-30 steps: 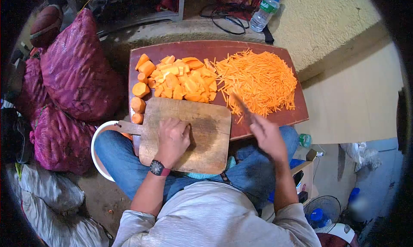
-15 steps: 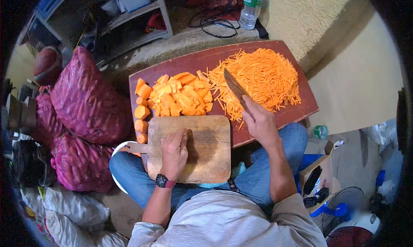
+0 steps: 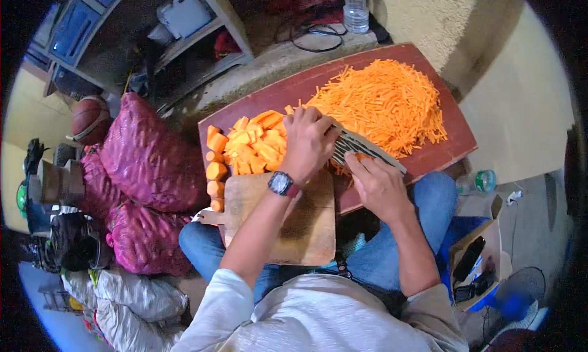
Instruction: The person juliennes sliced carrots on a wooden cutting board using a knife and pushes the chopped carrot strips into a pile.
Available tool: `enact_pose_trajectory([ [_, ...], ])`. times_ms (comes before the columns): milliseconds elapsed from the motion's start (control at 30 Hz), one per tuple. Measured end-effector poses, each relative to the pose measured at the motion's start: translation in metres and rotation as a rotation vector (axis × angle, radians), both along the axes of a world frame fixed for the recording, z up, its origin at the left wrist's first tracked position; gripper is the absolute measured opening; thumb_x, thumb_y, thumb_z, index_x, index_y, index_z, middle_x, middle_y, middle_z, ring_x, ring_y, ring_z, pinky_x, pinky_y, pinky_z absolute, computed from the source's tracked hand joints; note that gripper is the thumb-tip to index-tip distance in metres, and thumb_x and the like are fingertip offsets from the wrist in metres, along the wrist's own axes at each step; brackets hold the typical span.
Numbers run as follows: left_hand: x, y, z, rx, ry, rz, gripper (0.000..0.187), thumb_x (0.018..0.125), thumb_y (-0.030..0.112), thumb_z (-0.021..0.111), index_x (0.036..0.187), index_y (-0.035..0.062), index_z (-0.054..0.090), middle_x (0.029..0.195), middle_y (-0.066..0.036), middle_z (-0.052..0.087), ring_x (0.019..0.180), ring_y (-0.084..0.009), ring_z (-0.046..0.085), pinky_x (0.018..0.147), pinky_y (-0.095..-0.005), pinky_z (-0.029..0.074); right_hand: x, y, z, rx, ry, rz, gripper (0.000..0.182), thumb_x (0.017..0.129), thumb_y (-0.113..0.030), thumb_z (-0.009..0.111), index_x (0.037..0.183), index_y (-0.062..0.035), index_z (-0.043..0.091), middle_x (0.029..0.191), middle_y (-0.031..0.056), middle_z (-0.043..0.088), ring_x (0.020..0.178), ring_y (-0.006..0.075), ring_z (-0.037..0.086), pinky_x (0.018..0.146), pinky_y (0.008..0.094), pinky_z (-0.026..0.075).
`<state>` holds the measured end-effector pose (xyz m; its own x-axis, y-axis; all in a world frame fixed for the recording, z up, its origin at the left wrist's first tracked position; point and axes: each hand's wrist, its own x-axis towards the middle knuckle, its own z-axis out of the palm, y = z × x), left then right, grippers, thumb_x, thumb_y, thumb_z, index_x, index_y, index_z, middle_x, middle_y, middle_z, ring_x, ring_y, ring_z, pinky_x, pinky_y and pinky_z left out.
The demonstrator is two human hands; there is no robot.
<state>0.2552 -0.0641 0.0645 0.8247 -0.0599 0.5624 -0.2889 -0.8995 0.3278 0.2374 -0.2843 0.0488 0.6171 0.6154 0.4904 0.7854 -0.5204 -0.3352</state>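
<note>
My left hand (image 3: 309, 142), with the watch, is closed on the upper left end of a flat, dark-and-light striped blade (image 3: 387, 158). Along the blade's lower edge lies my right hand (image 3: 381, 189), its fingers bent together beside a bit of orange; what they hold is unclear. Both hands are above the red board (image 3: 444, 153). Behind the blade is a large heap of thin orange strips (image 3: 386, 104). Orange chunks (image 3: 254, 147) lie left of my left hand. Nearer my body, a wooden cutting board (image 3: 309, 229) is partly under my left forearm.
Orange round pieces (image 3: 215, 171) line the red board's left edge. Full purple net sacks (image 3: 150, 162) stand at left, above white sacks (image 3: 131, 303). A water bottle (image 3: 356, 12) stands behind the board. An open box (image 3: 484, 266) is at the right.
My left hand has left the cutting board and moved up and right onto the blade. My right hand has moved slightly down, and the blade now slants down to the right. The view has shifted.
</note>
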Motion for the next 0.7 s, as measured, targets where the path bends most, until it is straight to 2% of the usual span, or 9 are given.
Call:
enact_pose_trajectory([
  [67, 0.009, 0.013, -0.008, 0.018, 0.07, 0.033, 0.022, 0.087, 0.015, 0.085, 0.107, 0.0095, 0.081, 0.096, -0.012, 0.069, 0.099, -0.0322, 0.062, 0.089, -0.0456, 0.044, 0.001, -0.002, 0.0, -0.017, 0.046, -0.016, 0.043, 0.092, -0.009, 0.072, 0.135, -0.0049, 0.067, 0.101, 0.0158, 0.073, 0.094, 0.034, 0.073, 0.082, 0.0459, 0.061],
  [133, 0.016, 0.045, -0.034, -0.145, -0.035, 0.106, 0.022, 0.09, 0.02, 0.084, 0.109, 0.0104, 0.081, 0.107, -0.013, 0.071, 0.106, -0.0343, 0.064, 0.093, -0.05, 0.047, 0.002, -0.002, 0.004, -0.005, 0.089, -0.023, 0.042, 0.092, -0.01, 0.073, 0.134, -0.0039, 0.067, 0.105, 0.0187, 0.075, 0.094, 0.0371, 0.075, 0.081, 0.0475, 0.062],
  [200, 0.011, 0.085, -0.038, -0.132, -0.015, 0.146, 0.029, 0.09, 0.023, 0.082, 0.117, 0.0132, 0.081, 0.113, -0.012, 0.071, 0.114, -0.0323, 0.062, 0.097, -0.0532, 0.044, 0.001, -0.001, 0.002, 0.107, 0.292, -0.048, 0.045, 0.092, -0.007, 0.075, 0.136, -0.0009, 0.069, 0.116, 0.0227, 0.077, 0.103, 0.0412, 0.076, 0.087, 0.0482, 0.062],
  [267, 0.006, 0.121, -0.028, 0.142, 0.174, 0.326, 0.039, 0.089, 0.029, 0.085, 0.124, 0.0132, 0.08, 0.124, -0.015, 0.071, 0.125, -0.0352, 0.061, 0.103, -0.0616, 0.042, 0.002, -0.001, 0.004, 0.149, 0.332, -0.036, 0.041, 0.094, -0.01, 0.074, 0.134, -0.0012, 0.068, 0.117, 0.0238, 0.076, 0.103, 0.0428, 0.075, 0.086, 0.0502, 0.062],
  [400, 0.024, 0.172, -0.033, 0.124, 0.324, 0.263, 0.051, 0.086, 0.037, 0.087, 0.13, 0.0129, 0.077, 0.133, -0.016, 0.07, 0.136, -0.0383, 0.057, 0.109, -0.0718, 0.037, 0.002, 0.001, -0.001, 0.218, 0.4, 0.0, 0.04, 0.096, -0.014, 0.074, 0.134, -0.0016, 0.068, 0.119, 0.0252, 0.075, 0.103, 0.045, 0.075, 0.087, 0.0524, 0.062],
  [467, 0.029, 0.167, -0.025, 0.097, 0.569, 0.311, 0.058, 0.084, 0.043, 0.088, 0.133, 0.014, 0.076, 0.138, -0.015, 0.07, 0.141, -0.0399, 0.055, 0.113, -0.0751, 0.033, 0.002, 0.002, -0.004, 0.217, 0.391, 0.003, 0.041, 0.096, -0.014, 0.074, 0.135, -0.0014, 0.068, 0.12, 0.0253, 0.075, 0.103, 0.0452, 0.075, 0.087, 0.0524, 0.062],
  [500, 0.033, 0.167, -0.028, 0.143, 0.565, 0.284, 0.059, 0.085, 0.043, 0.087, 0.135, 0.0135, 0.076, 0.133, -0.015, 0.074, 0.134, -0.0396, 0.062, 0.11, -0.0757, 0.034, 0.003, 0.003, -0.006, 0.215, 0.386, 0.011, 0.043, 0.096, -0.014, 0.074, 0.136, -0.0012, 0.067, 0.12, 0.0254, 0.075, 0.103, 0.0454, 0.075, 0.087, 0.0523, 0.062],
  [633, 0.046, 0.165, -0.04, 0.13, 0.671, 0.264, 0.059, 0.084, 0.042, 0.087, 0.135, 0.0139, 0.076, 0.125, -0.016, 0.078, 0.127, -0.0384, 0.068, 0.11, -0.0749, 0.035, 0.003, 0.003, -0.008, 0.197, 0.399, 0.011, 0.042, 0.096, -0.015, 0.074, 0.135, -0.0012, 0.068, 0.118, 0.0257, 0.075, 0.102, 0.0457, 0.075, 0.086, 0.0524, 0.062],
  [700, 0.046, 0.164, -0.039, 0.14, 0.608, 0.267, 0.06, 0.087, 0.055, 0.084, 0.134, 0.0176, 0.077, 0.113, -0.013, 0.082, 0.116, -0.0355, 0.074, 0.11, -0.0749, 0.037, 0.005, 0.006, -0.009, 0.237, 0.394, 0.038, 0.041, 0.097, -0.017, 0.073, 0.135, -0.0011, 0.068, 0.116, 0.0264, 0.076, 0.101, 0.0458, 0.075, 0.085, 0.0526, 0.062],
])
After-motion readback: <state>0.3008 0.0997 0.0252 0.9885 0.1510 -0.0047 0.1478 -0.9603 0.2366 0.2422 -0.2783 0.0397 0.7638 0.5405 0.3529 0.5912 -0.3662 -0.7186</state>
